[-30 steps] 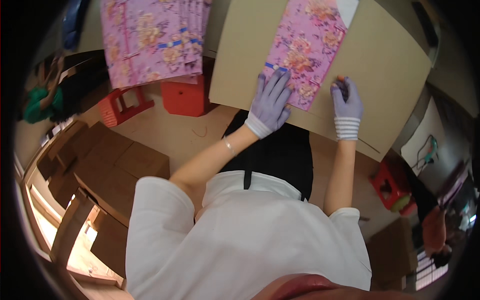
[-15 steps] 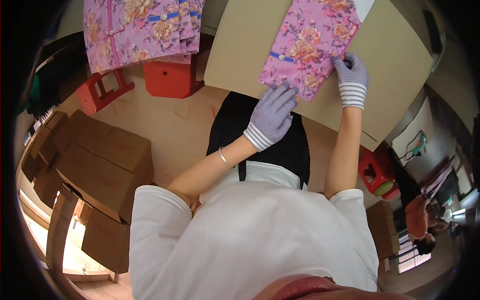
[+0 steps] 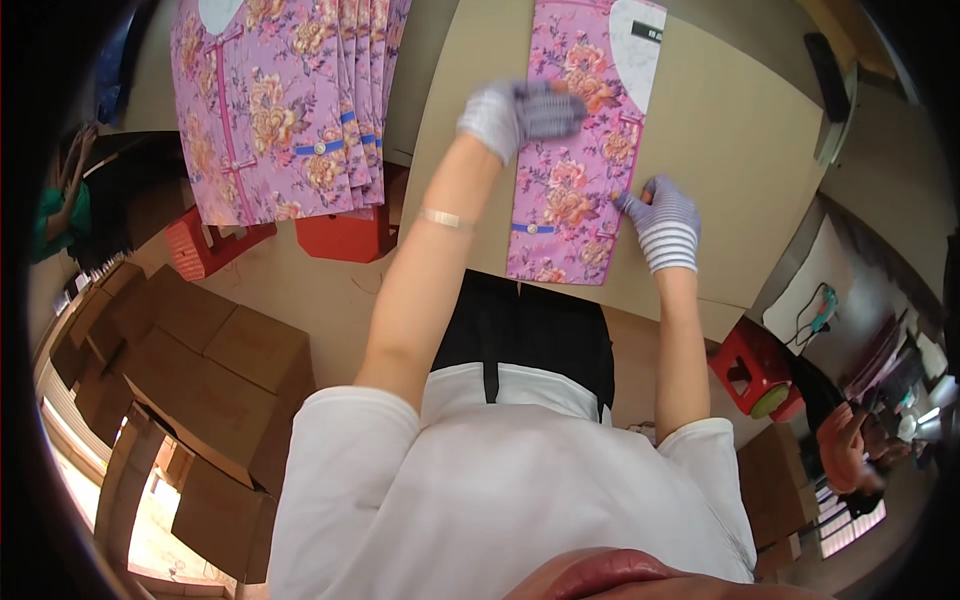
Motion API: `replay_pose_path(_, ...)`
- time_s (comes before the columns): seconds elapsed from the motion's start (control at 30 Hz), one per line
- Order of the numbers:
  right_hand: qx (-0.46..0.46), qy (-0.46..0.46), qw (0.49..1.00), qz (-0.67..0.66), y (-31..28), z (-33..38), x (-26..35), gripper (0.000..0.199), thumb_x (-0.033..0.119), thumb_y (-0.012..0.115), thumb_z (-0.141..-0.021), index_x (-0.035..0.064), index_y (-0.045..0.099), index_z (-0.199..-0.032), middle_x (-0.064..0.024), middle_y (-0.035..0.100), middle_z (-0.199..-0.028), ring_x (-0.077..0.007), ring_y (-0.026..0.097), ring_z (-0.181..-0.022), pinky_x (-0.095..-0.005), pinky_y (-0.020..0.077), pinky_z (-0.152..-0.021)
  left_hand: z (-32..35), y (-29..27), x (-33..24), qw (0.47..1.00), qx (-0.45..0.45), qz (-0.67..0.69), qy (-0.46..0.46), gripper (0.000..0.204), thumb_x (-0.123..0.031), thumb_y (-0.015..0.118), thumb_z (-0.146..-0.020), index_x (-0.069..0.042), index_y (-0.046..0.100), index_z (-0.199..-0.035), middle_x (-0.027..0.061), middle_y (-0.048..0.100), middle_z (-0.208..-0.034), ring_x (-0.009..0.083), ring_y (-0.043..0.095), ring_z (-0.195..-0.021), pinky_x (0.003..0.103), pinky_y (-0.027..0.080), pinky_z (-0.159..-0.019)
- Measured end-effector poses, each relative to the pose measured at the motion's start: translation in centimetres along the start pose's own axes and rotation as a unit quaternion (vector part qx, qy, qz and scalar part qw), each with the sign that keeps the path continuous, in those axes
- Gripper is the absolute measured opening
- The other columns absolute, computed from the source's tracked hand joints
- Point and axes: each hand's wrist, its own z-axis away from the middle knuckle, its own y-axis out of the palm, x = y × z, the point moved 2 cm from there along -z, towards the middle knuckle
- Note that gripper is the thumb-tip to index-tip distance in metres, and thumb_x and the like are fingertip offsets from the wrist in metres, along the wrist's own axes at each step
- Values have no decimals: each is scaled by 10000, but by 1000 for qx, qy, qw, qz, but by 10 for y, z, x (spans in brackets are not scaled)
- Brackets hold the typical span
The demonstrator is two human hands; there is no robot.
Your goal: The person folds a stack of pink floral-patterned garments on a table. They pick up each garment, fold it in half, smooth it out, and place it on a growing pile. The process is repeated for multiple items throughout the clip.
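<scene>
A folded purple sheet [image 3: 565,180] with a floral print lies nearly straight on the beige table, showing pink trim, a blue band and a white patch with a dark label. My left hand [image 3: 525,112], in a grey-purple knit glove, is over its left part with fingers stretched out flat, blurred by motion. My right hand [image 3: 662,222], gloved alike, rests at the sheet's right edge. Its thumb reaches that edge and its fingers are loosely bent, apart from the thumb. Whether the left palm touches the sheet I cannot tell.
A fanned stack of matching floral sheets [image 3: 270,120] is at the left. Below it stand red stools [image 3: 345,235]. Brown cardboard boxes [image 3: 200,350] fill the left floor. Another red stool [image 3: 750,370] is by the table [image 3: 730,130] at right. People are visible at both far sides.
My left hand has moved up from the sheet's near edge to its upper left part. The sheet is straighter and lies nearer in view; my right hand is lower along its right edge.
</scene>
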Motion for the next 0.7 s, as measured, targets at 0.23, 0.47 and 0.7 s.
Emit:
replay_pose_path(0.23,0,-46,999,-5,-2,3,8,454,485,779,-720,76,635,-855,-141,679,-780,-331,663,-757,-437,517,-702,-151,8,-144,992,85,60,78,447,-192,364,-970,94,427,-1308,310,526,-1289,454,532,-1184,564,397,-1045)
replay_pose_path(0.47,-81,-98,970,-209,8,3,-27,321,349,737,-796,58,637,-885,-153,670,-783,-303,671,-772,-404,524,-732,-12,59,9,731,10,-397,555,267,-100,459,-923,-18,617,-1123,116,659,-1179,318,581,-1164,436,435,-1003)
replay_pose_path(0.7,-442,52,858,-258,-34,-37,-207,249,215,618,-902,28,637,-1064,-158,667,-1050,-282,648,-933,-368,507,-836,31,8,121,410,-91,-761,495,411,-236,518,-829,-68,601,-1195,144,317,-1537,462,211,-1420,726,90,-1067)
